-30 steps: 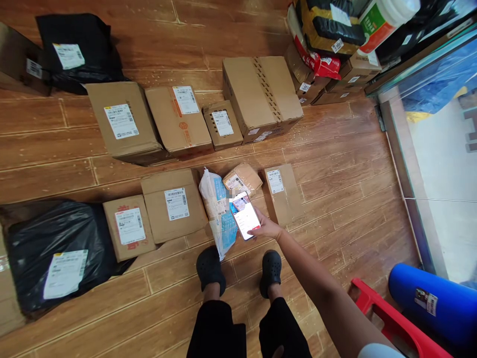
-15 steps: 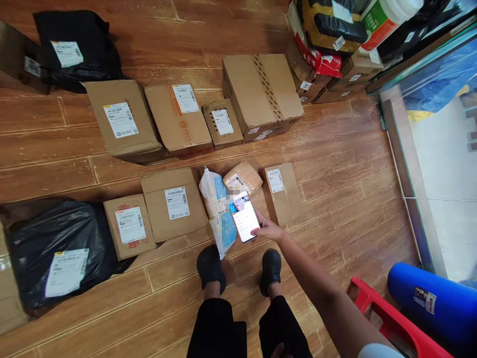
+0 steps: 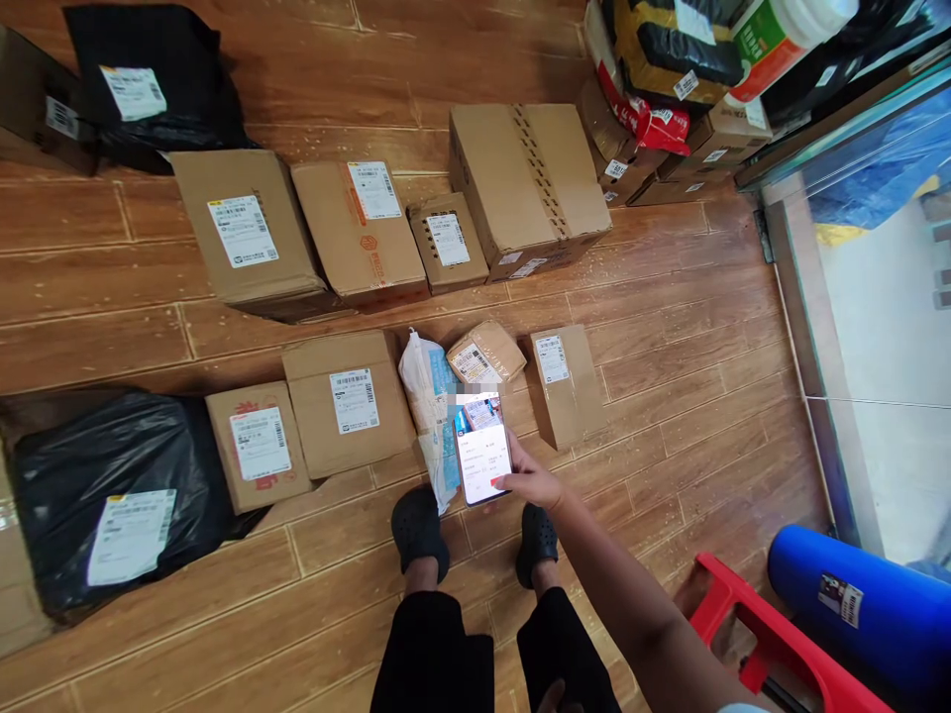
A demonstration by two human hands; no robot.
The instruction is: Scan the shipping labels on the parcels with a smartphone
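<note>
Phone [image 3: 483, 449] gripped in right hand [image 3: 533, 482], fingers wrapped round its right edge, screen up, held over white bag [image 3: 429, 406] and small parcel [image 3: 485, 353]. Left hand out of view. Step looks like scanning labels; next move likely calls for lining the phone up over flat box [image 3: 565, 381]. Bare floor [image 3: 669, 327] lies right; 2 rows of boxes crowd the left.
</note>
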